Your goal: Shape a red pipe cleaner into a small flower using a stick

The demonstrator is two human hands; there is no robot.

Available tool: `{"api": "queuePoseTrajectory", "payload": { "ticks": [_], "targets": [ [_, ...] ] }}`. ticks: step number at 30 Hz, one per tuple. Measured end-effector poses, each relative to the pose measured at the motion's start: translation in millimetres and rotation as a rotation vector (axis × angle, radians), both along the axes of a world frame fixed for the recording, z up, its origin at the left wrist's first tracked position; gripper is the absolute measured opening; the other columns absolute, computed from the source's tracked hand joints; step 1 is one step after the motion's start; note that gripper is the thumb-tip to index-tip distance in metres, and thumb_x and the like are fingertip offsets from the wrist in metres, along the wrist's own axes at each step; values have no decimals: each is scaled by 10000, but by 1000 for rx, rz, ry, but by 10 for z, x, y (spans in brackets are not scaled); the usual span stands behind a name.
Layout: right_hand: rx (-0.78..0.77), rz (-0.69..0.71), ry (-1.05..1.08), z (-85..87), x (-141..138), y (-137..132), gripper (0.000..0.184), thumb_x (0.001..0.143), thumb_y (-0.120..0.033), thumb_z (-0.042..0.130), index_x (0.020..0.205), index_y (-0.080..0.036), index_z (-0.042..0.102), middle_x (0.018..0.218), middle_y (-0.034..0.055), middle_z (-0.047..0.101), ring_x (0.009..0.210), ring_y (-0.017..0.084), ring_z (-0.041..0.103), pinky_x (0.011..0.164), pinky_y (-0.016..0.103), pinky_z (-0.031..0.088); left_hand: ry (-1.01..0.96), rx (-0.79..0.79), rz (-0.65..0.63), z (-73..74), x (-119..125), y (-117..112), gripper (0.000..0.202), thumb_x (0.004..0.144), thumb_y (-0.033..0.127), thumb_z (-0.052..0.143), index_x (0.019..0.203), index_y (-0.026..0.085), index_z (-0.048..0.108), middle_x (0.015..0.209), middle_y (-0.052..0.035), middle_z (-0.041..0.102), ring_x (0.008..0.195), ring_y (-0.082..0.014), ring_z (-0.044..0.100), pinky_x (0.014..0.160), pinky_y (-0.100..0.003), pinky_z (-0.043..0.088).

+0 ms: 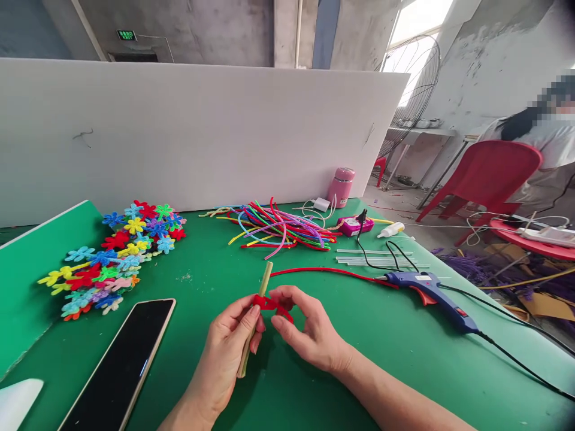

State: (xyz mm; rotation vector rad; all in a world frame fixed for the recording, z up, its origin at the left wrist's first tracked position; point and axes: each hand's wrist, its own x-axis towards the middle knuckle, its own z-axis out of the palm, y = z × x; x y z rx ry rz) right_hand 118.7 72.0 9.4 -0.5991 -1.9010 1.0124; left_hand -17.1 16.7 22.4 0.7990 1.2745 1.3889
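My left hand point(233, 344) is closed around a pale wooden stick point(265, 276) held upright and tilted, thumb pressing a red pipe cleaner point(269, 303) against it. My right hand point(305, 326) pinches the same red pipe cleaner, which is looped around the stick. A long tail of the red pipe cleaner point(332, 272) trails across the green table point(359, 335) to the right.
A pile of colourful pipe-cleaner flowers point(117, 254) lies at left. A phone point(121, 365) lies near the front. Loose pipe cleaners point(278, 227), a pink bottle point(340, 185), glue sticks point(377, 257) and a blue glue gun point(431, 290) are at right. A white board point(179, 131) stands behind. Another person point(539, 137) sits at far right.
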Motion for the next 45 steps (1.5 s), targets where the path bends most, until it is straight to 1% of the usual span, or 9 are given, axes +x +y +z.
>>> {"api": "queuePoseTrajectory", "payload": {
  "ticks": [5, 9, 12, 16, 20, 26, 34, 41, 45],
  "targets": [
    [-441, 31, 229, 35, 0, 45, 358, 821, -436, 446, 1034, -163, 537, 968, 84, 598, 888, 181, 541, 800, 322, 419, 175, 27, 47, 15, -57, 8, 340, 711, 393, 597, 949, 151, 604, 573, 43, 499, 454, -61, 403, 435, -183, 352],
    [-594, 3, 204, 19, -35, 112, 345, 757, -451, 554, 936, -157, 583, 888, 56, 595, 795, 153, 537, 722, 282, 421, 397, 79, 12, 7, -74, 1, 325, 745, 383, 554, 968, 155, 612, 572, 37, 522, 438, -65, 417, 424, -186, 375],
    [-623, 182, 170, 7, -43, 108, 346, 714, -419, 622, 919, -142, 591, 789, 27, 584, 690, 119, 519, 625, 241, 412, 564, 150, -44, -2, -69, -4, 297, 765, 358, 526, 973, 170, 624, 616, 6, 597, 496, -105, 519, 469, -208, 450],
    [-657, 339, 188, -7, -36, 73, 311, 715, -377, 637, 908, -136, 603, 772, 12, 584, 693, 107, 524, 654, 235, 419, 777, 332, -106, -16, -60, -14, 243, 795, 270, 495, 989, 214, 630, 871, -46, 671, 807, -168, 623, 750, -274, 504],
    [-646, 419, 194, -22, -32, 83, 259, 716, -365, 635, 818, -129, 610, 767, 11, 572, 740, 123, 535, 704, 252, 422, 938, 449, -137, -35, -79, -24, 273, 802, 197, 466, 1028, 229, 617, 885, -55, 666, 793, -160, 627, 714, -267, 523],
    [-656, 334, 140, -48, -28, 114, 305, 590, -340, 737, 744, -141, 565, 668, -31, 526, 611, 84, 486, 567, 209, 383, 1092, 509, -164, -74, -123, -13, 348, 767, 122, 449, 1059, 236, 599, 752, -37, 639, 651, -138, 596, 606, -248, 522],
    [-700, 333, 65, -94, -20, 114, 342, 579, -395, 729, 724, -144, 548, 569, -44, 498, 505, 80, 457, 452, 203, 377, 1108, 524, -172, -118, -124, -10, 380, 748, 102, 439, 1070, 243, 582, 822, -43, 654, 718, -151, 612, 662, -268, 517],
    [-722, 284, 64, -73, -31, 91, 352, 576, -392, 727, 717, -136, 531, 592, -31, 518, 494, 67, 455, 428, 186, 402, 1090, 331, -170, -125, -107, -32, 505, 777, 201, 457, 1271, 200, 353, 725, 1, 619, 647, -125, 589, 626, -240, 501],
    [-709, 275, 51, -57, -31, 75, 346, 603, -414, 700, 705, -146, 507, 562, -45, 488, 451, 58, 421, 384, 178, 380, 1098, 335, -177, -127, -100, -26, 450, 788, 206, 434, 1234, 193, 375, 682, 9, 590, 621, -123, 577, 623, -246, 494]
  ]
}}
